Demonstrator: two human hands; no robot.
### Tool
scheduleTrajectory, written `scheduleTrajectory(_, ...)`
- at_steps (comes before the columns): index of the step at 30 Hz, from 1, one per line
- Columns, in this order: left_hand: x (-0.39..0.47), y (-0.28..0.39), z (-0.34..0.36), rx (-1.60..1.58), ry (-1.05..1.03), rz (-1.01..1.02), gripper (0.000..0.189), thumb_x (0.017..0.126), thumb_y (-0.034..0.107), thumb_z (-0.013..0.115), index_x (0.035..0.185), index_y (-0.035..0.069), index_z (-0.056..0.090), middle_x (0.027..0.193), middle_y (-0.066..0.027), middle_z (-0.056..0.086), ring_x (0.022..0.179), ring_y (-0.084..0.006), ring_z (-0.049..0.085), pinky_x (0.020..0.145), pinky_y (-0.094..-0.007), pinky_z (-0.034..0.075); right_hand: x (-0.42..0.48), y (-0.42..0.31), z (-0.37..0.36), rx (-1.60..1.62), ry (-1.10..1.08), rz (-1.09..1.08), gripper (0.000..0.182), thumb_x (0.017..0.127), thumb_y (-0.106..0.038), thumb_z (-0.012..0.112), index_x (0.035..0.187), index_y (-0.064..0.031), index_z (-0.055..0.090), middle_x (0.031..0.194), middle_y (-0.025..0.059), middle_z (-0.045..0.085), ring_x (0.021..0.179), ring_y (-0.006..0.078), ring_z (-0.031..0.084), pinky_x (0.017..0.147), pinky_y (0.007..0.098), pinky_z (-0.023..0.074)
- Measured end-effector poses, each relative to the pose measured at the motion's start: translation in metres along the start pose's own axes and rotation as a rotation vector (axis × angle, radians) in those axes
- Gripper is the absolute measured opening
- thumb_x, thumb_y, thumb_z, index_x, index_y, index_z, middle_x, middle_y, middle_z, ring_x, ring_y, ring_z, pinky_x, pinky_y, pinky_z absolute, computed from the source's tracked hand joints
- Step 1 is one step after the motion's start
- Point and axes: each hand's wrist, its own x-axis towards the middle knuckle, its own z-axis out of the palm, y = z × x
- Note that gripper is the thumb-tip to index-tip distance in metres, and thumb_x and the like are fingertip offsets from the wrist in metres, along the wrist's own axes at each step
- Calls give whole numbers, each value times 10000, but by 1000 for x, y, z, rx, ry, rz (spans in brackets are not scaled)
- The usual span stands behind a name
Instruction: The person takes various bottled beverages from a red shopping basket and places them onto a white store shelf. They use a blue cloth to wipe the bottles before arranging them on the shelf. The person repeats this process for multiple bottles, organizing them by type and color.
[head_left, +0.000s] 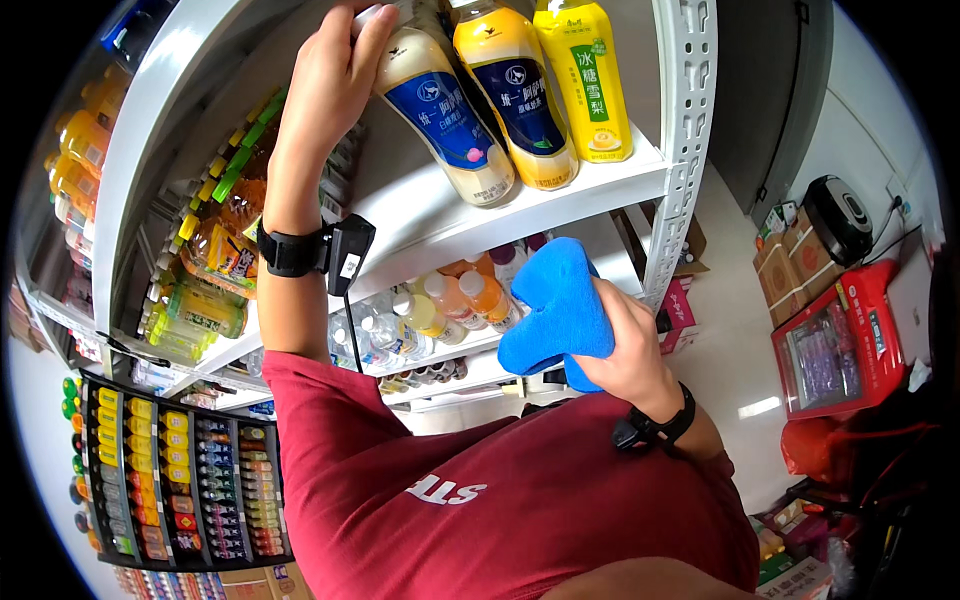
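Note:
My left hand (334, 82) reaches up to the shelf, its fingers and thumb around the white cap of a cream-coloured milk tea bottle (442, 112) with a blue label. That bottle leans, its base at the shelf's front edge. Right beside it stands a yellow-and-cream milk tea bottle (517, 97) with a dark blue label, then a yellow drink bottle (585, 82) with a green label. A folded blue cloth (562, 307) is gripped in my right hand (634, 345), in front of the lower shelf.
The white metal shelf (405, 217) has a perforated upright (686, 142) on its right. Below are several capped drink bottles (450, 300); larger bottles (225, 240) fill the left side. A black drink rack (187, 480) stands lower left. Cartons (795, 262) and a red box (840, 345) sit at right.

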Motion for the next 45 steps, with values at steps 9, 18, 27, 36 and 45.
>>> scheduleTrajectory(9, -1, 16, 12, 29, -38, 8, 288, 1032, 239, 539, 1107, -38, 568, 905, -214, 664, 823, -323, 650, 742, -388, 513, -6, 3, -6, 11, 33, 18, 676, 666, -44, 788, 1292, 52, 550, 1111, 247, 666, 953, 428, 687, 819, 447, 571)
scheduleTrajectory(18, -16, 19, 16, -47, 14, -52, 310, 1034, 226, 519, 1214, -27, 536, 882, -181, 646, 825, -269, 650, 743, -368, 511, -5, 6, 0, 50, -16, 25, 667, 669, -37, 781, 1290, 47, 553, 1114, 240, 669, 953, 424, 688, 817, 443, 569)
scheduleTrajectory(27, -64, 5, -5, 6, 112, -22, 323, 1024, 170, 515, 1293, -9, 507, 924, -87, 577, 761, -153, 555, 682, -289, 461, 9, 9, 23, 135, -133, -30, 633, 723, -66, 753, 1288, 105, 523, 1070, 261, 669, 937, 379, 703, 824, 420, 556)
scheduleTrajectory(36, -198, 8, -52, -106, 22, -170, 230, 918, 41, 677, 1139, -18, 655, 826, -51, 648, 681, -85, 599, 623, -228, 482, 17, 9, 74, 217, -217, 29, 617, 695, -42, 762, 1278, 21, 569, 1062, 247, 668, 919, 440, 675, 784, 448, 558)
scheduleTrajectory(45, -396, -20, -46, -137, -274, -752, 54, 914, 69, 694, 892, 20, 701, 706, -73, 637, 576, -152, 575, 567, -287, 444, -23, 8, 133, 213, -441, 306, 635, 735, -96, 798, 1314, 0, 557, 1125, 259, 668, 993, 427, 683, 836, 432, 558)
